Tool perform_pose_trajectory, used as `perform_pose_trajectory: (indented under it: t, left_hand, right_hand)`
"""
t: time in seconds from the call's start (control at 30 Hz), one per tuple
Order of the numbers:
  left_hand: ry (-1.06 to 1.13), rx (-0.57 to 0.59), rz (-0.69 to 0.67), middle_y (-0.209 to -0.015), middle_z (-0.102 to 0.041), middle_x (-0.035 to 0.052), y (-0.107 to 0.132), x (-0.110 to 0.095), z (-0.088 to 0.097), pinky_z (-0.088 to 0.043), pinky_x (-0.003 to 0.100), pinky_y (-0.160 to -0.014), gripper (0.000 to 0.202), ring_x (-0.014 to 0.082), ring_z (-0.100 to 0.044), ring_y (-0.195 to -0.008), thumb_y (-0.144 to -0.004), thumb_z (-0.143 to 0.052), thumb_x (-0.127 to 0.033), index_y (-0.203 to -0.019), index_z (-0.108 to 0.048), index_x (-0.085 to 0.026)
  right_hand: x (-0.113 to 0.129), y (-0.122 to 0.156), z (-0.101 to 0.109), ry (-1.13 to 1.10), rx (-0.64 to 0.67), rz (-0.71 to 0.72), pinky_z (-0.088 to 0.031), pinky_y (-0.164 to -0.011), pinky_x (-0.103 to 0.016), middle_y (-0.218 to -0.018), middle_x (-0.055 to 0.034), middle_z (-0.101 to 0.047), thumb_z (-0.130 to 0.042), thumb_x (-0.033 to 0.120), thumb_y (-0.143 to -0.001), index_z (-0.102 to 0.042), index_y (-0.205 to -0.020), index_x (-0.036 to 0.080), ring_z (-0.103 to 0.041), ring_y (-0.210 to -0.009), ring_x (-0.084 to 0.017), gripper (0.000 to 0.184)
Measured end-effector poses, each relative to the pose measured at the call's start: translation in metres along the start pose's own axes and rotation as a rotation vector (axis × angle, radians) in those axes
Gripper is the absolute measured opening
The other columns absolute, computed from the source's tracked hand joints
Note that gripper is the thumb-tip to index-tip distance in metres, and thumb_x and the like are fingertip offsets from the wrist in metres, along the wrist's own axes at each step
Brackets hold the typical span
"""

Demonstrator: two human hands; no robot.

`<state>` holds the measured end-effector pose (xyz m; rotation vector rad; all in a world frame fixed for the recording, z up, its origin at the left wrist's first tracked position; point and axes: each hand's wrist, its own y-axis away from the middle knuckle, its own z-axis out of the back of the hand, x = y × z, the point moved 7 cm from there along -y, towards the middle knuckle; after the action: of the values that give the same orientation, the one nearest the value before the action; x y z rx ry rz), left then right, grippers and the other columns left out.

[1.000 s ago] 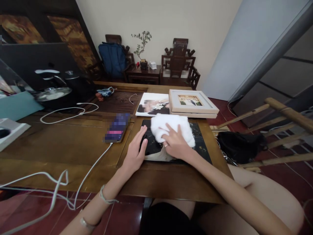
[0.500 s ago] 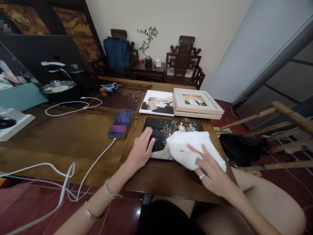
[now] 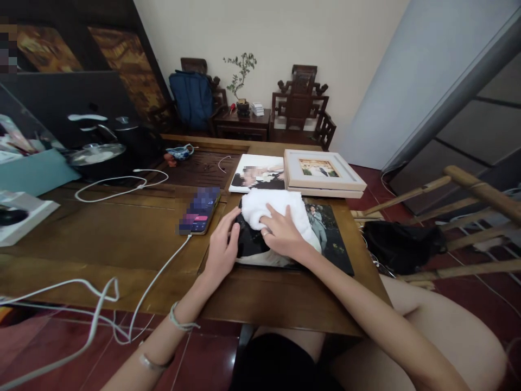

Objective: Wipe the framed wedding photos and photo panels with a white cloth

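Observation:
A dark photo print (image 3: pixel 325 233) lies flat on the wooden table (image 3: pixel 101 239) in front of me. A white folded cloth (image 3: pixel 280 209) rests on its upper left part. My right hand (image 3: pixel 283 236), with a ring on one finger, lies flat on the cloth with fingers spread and pressing down. My left hand (image 3: pixel 222 250) rests on the print's left edge, fingers slightly curled against it, holding it still.
A phone (image 3: pixel 199 209) on a white charging cable (image 3: pixel 154 277) lies left of the print. Behind it are another photo print (image 3: pixel 254 174) and a stack of pale picture frames (image 3: pixel 321 171). Cookware (image 3: pixel 95 152) and boxes stand at far left; a bamboo chair (image 3: pixel 456 222) at right.
My right hand has swept the cloth from the print's lower right corner back up to its upper left part. The left hand has stayed on the left edge.

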<state>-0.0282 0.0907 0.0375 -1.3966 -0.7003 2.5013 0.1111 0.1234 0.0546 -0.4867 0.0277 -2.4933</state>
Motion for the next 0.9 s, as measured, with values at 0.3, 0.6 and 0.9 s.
perform_pose_trajectory:
  t: [0.3, 0.6, 0.9]
  left_hand:
    - [0.354, -0.142, 0.312, -0.138, -0.049, 0.0108, -0.007, 0.013, 0.015, -0.059, 0.025, -0.063, 0.039, 0.0276, -0.057, -0.118, -0.093, -0.043, -0.04, -0.128, -0.049, -0.024]
    - [0.423, -0.293, 0.105, -0.143, -0.043, 0.0059, -0.021, -0.076, 0.053, -0.06, 0.024, -0.062, 0.034, 0.0263, -0.059, -0.114, -0.095, -0.04, -0.038, -0.125, -0.051, -0.027]
    - [0.692, -0.298, 0.015, -0.14, -0.047, 0.0016, -0.018, -0.138, 0.072, -0.061, 0.03, -0.061, 0.032, 0.0322, -0.056, -0.117, -0.091, -0.048, -0.04, -0.119, -0.058, -0.029]
  right_hand:
    - [-0.047, 0.107, 0.027, 0.087, -0.08, -0.091, -0.012, -0.108, -0.067, -0.141, -0.0192, -0.043, -0.041, 0.01, -0.08, -0.054, -0.081, 0.018, -0.029, -0.137, -0.029, 0.016]
    - [0.002, 0.124, 0.047, 0.122, -0.282, 0.022, -0.021, -0.107, -0.066, -0.149, -0.016, -0.03, -0.06, 0.04, -0.083, -0.058, -0.083, 0.018, -0.019, -0.139, -0.036, 0.022]
    - [0.075, 0.102, 0.086, 0.046, -0.737, 0.283, -0.038, -0.104, -0.057, -0.139, -0.0083, -0.048, -0.049, 0.001, -0.075, -0.059, -0.083, 0.021, -0.036, -0.133, -0.03, 0.024]
